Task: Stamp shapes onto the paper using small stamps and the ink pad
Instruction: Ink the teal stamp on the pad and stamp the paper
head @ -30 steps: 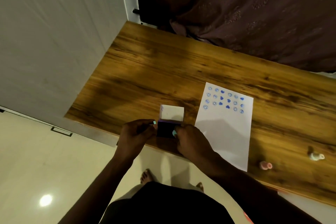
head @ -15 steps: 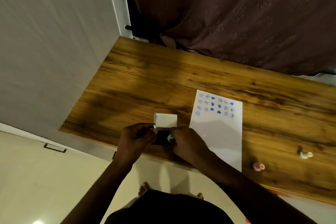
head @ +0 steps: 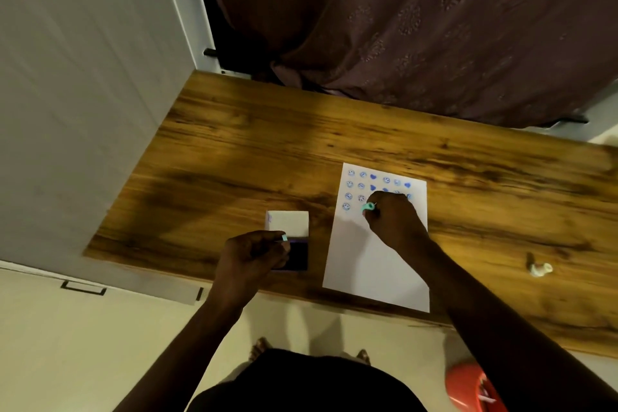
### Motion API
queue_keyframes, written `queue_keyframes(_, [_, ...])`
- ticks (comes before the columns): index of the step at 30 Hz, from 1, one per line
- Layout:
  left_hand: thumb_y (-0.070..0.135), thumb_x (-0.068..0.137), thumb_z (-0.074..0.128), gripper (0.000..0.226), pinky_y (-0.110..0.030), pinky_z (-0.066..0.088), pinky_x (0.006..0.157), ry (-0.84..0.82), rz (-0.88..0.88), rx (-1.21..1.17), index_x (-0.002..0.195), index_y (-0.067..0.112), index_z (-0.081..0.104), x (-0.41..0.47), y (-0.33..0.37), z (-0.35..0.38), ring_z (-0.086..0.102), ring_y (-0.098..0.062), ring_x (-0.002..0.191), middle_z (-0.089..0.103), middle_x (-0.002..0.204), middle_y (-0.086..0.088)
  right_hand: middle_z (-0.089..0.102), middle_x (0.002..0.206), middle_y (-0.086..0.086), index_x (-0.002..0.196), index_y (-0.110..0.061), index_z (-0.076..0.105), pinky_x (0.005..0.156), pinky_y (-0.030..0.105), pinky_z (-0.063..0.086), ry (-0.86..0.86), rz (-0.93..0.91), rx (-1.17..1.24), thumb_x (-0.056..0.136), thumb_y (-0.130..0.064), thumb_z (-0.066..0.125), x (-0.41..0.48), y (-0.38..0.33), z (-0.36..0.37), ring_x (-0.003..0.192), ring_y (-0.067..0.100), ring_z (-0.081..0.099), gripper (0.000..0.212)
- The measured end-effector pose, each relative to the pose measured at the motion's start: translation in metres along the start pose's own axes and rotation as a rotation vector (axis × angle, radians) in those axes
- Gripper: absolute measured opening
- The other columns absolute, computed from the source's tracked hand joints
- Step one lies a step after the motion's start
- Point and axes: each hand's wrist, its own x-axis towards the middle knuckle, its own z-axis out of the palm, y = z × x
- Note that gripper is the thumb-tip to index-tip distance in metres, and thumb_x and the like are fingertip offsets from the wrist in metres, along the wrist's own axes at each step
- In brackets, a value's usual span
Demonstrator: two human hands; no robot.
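The right hand [head: 394, 221] was over the white paper [head: 374, 264], its fingers pinched around a small teal stamp [head: 368, 207]. The stamp pointed down at the paper, beside rows of blue smiley faces and hearts [head: 373, 177]. I could not tell if it touched the sheet. The left hand [head: 250, 254] rested on the dark ink pad [head: 297, 256], fingers curled on its near side. The pad's white lid [head: 289, 221] stood open. Another small white stamp [head: 540, 269] lay far off to the right on the wooden table [head: 234, 150].
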Motion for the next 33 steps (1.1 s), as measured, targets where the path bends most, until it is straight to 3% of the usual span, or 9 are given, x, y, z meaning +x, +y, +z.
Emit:
queue_keyframes(6, [-0.001,0.090,0.074,0.028,-0.061,0.060,0.091,0.031,-0.021,-0.002,0.101,0.024,0.080,0.003,-0.001,0.000,0.078,-0.036,0.096,0.082,0.105,-0.010,0.071,0.125,0.008,0.122,-0.014,0.067,0.099,0.039,0.054,-0.030,-0.027,-0.035,0.095,-0.031,0.068,0.011,-0.003,0.002,0.109,0.027,0.069,0.032])
queue_keyframes(12, [0.000,0.090,0.075,0.023,-0.061,0.060,0.092,0.053,-0.044,0.019,0.103,0.019,0.080,0.008,-0.005,-0.002,0.078,-0.037,0.095,0.082,0.101,-0.013,0.073,0.120,0.006,0.121,-0.016,0.068,0.090,0.034,0.056,-0.022,-0.052,-0.068,0.094,-0.032,0.069,0.016,-0.005,0.004,0.104,0.025,0.071,0.032])
queue_keyframes(17, [0.005,0.089,0.076,0.025,-0.049,0.063,0.088,0.034,-0.063,0.021,0.110,0.018,0.077,0.012,-0.004,-0.001,0.079,-0.030,0.098,0.081,0.109,-0.007,0.073,0.120,0.007,0.121,-0.014,0.068,0.091,0.034,0.057,-0.054,-0.063,-0.083,0.095,-0.033,0.067,0.019,-0.003,0.008,0.103,0.024,0.071,0.032])
queue_keyframes(23, [0.012,0.089,0.077,0.018,-0.042,0.065,0.082,0.045,-0.085,0.060,0.102,0.025,0.077,0.020,-0.004,0.000,0.080,-0.026,0.092,0.083,0.100,0.000,0.073,0.121,0.007,0.122,-0.014,0.068,0.092,0.032,0.056,-0.059,-0.034,-0.091,0.095,-0.035,0.067,0.023,-0.002,0.014,0.104,0.023,0.071,0.034])
queue_keyframes(29, [0.015,0.088,0.078,0.020,-0.049,0.064,0.088,0.058,-0.119,0.069,0.108,0.020,0.077,0.025,-0.003,0.009,0.080,-0.024,0.093,0.082,0.102,-0.005,0.074,0.116,0.007,0.116,-0.013,0.070,0.086,0.033,0.059,-0.027,0.003,-0.092,0.092,-0.033,0.071,0.022,-0.004,0.023,0.098,0.024,0.073,0.032])
queue_keyframes(33, [0.015,0.088,0.078,0.019,-0.046,0.064,0.087,0.043,-0.129,0.054,0.105,0.023,0.078,0.026,-0.002,0.012,0.081,-0.024,0.092,0.083,0.099,-0.004,0.074,0.115,0.009,0.115,-0.011,0.069,0.082,0.032,0.058,-0.016,0.006,-0.091,0.089,-0.030,0.074,0.023,-0.005,0.022,0.096,0.026,0.074,0.033])
